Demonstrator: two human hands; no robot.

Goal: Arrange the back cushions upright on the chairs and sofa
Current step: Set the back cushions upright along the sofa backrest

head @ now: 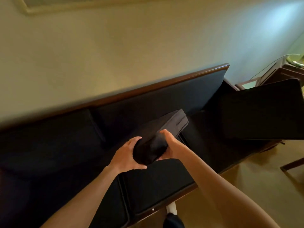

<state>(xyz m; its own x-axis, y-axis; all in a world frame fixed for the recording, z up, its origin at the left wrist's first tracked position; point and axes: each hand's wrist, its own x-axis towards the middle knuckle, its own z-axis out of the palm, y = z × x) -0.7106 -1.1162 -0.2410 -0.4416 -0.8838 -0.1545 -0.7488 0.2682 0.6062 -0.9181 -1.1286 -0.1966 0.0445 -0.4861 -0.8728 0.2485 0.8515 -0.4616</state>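
A dark back cushion (158, 137) is held edge-on above the sofa (156, 181) seat, gripped at its near end from both sides: left hand (127, 153) and right hand (169, 145), fingers curled around it. Two more dark cushions show: one (54, 140) leaning upright at left, one (263, 111) tilted at the right end. Beige wall (115, 55) behind, tan floor (263, 175) to the right.

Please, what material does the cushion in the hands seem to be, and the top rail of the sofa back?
The cushion looks like dark woven fabric over soft filling: matte, piped seams, and it dents under the left hand and right hand. The top rail seems polished brown wood, with a soft sheen along its edge.
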